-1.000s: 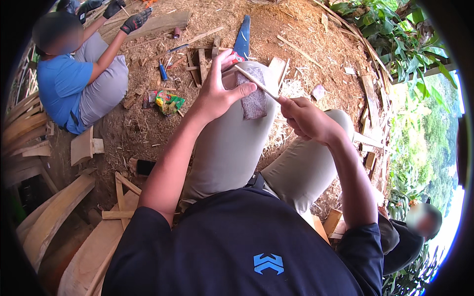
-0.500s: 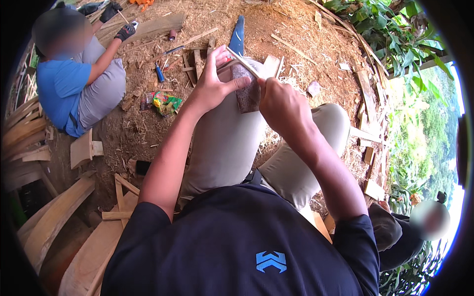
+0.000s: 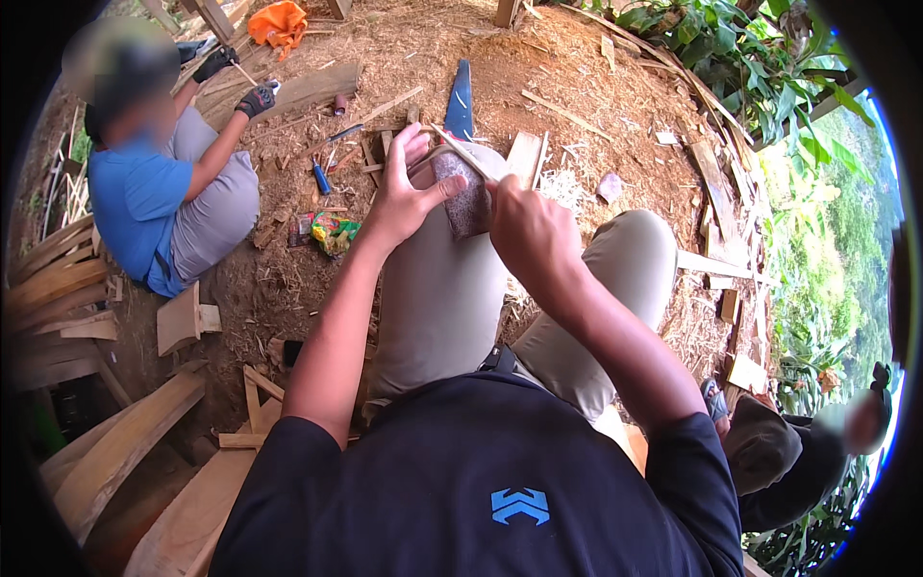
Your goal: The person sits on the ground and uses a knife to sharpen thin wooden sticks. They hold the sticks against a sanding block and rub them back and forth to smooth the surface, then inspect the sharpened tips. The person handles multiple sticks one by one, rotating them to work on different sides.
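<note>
the thin wooden stick slants over the upper part of the speckled abrasive sheet, its long axis running from the right hand forward and to the left, so its free tip ends just beside the left hand's fingers. the right hand is the nearer one, closed firmly around the stick's near end in a fist. the left hand has its thumb spread away from loosely curled fingers, the thumb reaching over the sheet's left edge; i cannot tell how hard it presses, or whether the stick bears on the grit

the sheet looks grainy, purplish-grey and roughly rectangular, draped over the smooth beige cloth of the left trouser leg. the stick is pale, slim and straight. beyond the knee lie a flat, tapering blue saw blade and a pale, flat wood offcut, on ground strewn with curly shavings
</note>
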A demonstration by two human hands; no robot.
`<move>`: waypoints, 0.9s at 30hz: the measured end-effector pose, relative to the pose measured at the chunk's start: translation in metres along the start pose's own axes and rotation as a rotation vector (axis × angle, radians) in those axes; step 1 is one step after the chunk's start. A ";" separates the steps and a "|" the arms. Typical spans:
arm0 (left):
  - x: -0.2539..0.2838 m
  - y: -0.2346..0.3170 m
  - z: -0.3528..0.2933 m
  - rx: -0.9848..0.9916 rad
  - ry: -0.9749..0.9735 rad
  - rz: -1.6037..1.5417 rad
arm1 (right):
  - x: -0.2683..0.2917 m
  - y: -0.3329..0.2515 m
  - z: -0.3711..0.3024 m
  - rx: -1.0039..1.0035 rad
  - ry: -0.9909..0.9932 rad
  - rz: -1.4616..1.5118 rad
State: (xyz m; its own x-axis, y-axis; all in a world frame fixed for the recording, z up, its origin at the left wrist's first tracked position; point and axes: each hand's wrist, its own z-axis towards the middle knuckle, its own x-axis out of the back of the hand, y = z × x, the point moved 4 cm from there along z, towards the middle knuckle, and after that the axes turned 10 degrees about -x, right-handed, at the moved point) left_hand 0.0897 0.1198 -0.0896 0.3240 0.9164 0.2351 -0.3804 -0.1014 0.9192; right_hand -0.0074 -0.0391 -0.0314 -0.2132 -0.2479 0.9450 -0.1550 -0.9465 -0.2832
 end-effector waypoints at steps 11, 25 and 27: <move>0.021 0.040 0.020 -0.080 0.110 -0.093 | 0.070 0.015 0.028 0.058 0.105 0.166; -0.042 0.138 0.083 -0.243 -0.133 0.393 | 0.129 0.114 0.110 -0.066 -0.135 1.089; -0.078 0.138 0.082 -0.183 -0.136 0.365 | 0.107 0.143 0.118 -0.100 -0.145 1.505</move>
State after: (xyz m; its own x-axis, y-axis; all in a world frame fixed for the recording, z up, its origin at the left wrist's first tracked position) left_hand 0.0825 0.0023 0.0449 0.2467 0.7725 0.5851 -0.6349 -0.3273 0.6998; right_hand 0.0619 -0.2251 0.0485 -0.1348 -0.9659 -0.2212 0.0496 0.2164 -0.9751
